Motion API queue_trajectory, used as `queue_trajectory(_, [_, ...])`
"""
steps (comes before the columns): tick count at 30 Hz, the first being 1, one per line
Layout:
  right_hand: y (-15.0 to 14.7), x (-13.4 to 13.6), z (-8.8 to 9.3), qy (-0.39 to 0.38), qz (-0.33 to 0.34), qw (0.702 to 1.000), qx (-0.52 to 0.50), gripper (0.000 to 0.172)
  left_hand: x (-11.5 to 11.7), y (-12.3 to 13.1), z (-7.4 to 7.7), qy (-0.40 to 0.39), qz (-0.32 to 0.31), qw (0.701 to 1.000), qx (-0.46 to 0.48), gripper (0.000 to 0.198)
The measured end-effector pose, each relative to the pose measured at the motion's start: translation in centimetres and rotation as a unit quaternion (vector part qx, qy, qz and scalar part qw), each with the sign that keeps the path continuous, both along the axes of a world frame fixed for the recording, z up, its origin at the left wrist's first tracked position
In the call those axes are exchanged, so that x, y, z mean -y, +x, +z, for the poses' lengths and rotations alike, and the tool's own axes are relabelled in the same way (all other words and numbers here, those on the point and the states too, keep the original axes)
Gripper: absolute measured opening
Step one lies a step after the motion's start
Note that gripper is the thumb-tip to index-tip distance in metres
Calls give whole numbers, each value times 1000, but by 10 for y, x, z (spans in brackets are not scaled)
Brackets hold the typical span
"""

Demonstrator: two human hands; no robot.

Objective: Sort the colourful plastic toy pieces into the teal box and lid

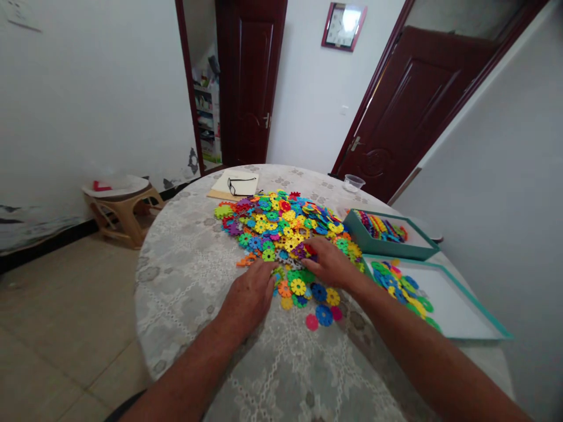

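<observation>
A large heap of colourful notched plastic discs point(288, 225) lies on the round table. My left hand point(253, 290) rests at the near left edge of the heap, its fingers bent and close together by a green disc; what they hold, if anything, is hidden. My right hand point(328, 262) reaches into the near right part, its thumb and fingers curled round purple and red discs point(307, 251). Between and below my hands lie looser discs, among them a yellow one point(298, 286) and a blue one point(324, 315).
To the right stand a teal box point(391, 249) with rows of discs and a teal-rimmed white tray point(461, 299) with loose discs. Glasses point(240, 187) lie on paper at the back left. A clear bowl point(353, 183) sits near the back edge.
</observation>
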State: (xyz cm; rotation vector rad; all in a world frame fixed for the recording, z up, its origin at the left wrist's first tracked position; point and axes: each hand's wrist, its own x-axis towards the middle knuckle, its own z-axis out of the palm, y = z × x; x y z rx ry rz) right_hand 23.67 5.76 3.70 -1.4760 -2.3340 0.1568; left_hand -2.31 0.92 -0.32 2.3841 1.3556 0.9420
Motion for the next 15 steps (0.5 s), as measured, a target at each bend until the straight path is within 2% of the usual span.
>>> queue_trajectory(3, [-12,5,-11,-9,-8,1000,28,37,0,-8,4,-5,19,1000,-14,26])
queue_trajectory(8, [-5,8,-18,11,-60,998,15,22,-12,-40,18,-61,84,991,-84,26])
queue_trajectory(12, [5,25,-7,35,-137,987,-71,23,-25,-69,23,-108,116,982,-104,28])
queue_trajectory(15, [10,44,-1,-13,-173,970,-171,24,-32,-79,20,-109,131,980,-100,31])
